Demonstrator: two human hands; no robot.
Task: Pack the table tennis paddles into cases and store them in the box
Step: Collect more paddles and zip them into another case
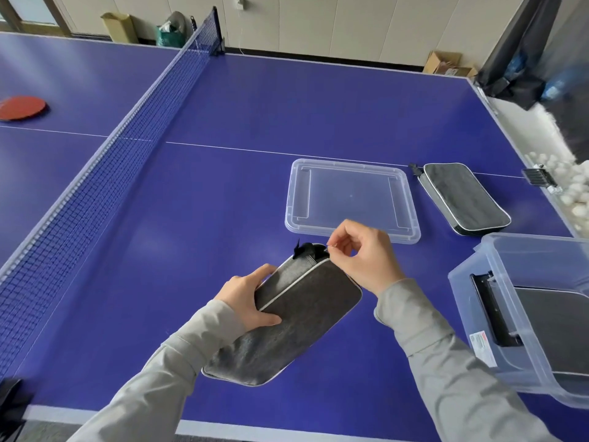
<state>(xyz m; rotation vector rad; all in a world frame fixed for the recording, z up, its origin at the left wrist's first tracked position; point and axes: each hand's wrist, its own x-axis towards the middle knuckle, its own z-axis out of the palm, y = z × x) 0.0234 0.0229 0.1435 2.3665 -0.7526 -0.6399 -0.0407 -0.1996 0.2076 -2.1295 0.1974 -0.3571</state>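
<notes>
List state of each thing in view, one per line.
Held case: gripped by left hand, right hand pinching its zipper pull.
Second case: flat on table, looks zipped.
Box: lid off, a case inside.
Lid: flat on table.
Red paddle: uncased, beyond net.

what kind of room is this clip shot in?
Probably a table tennis practice room: a blue table tennis table with its net, a red paddle lying beyond the net, and a heap of white balls off the right edge.

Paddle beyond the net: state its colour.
The paddle shows a red face, best seen in the head view, far left.
</notes>
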